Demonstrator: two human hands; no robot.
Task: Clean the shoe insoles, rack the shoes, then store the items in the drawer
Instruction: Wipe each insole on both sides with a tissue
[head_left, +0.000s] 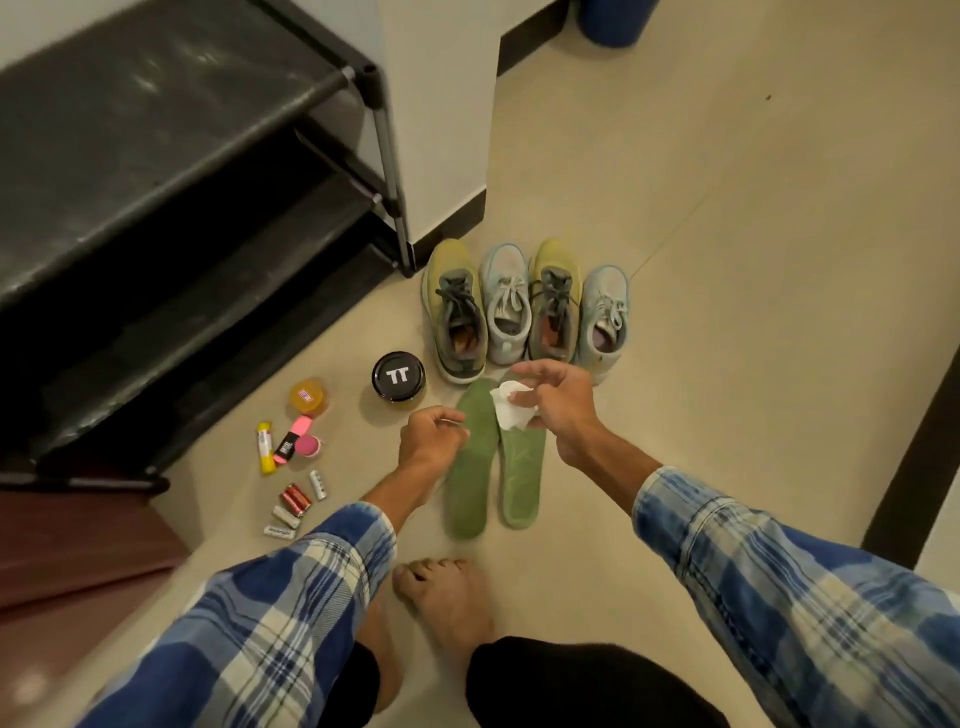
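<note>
Two green insoles (470, 488) lie side by side on the floor (727, 312), toes toward four shoes (524, 306). Right hand (556, 405) fingers pinch a white tissue (506, 410) over the insoles' toe ends. Left hand (431, 441) fingers are curled at the left insole's edge, grip unclear. Black jar (398, 376) and batteries (295, 501) sit to the left.

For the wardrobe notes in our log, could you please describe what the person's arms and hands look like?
Both arms wear plaid shirt sleeves, the left sleeve and right sleeve checked in blue, white and cream with thin dark lines, ending partway along the forearms. The left hand and right hand are bare, with no gloves or watch visible.
</note>
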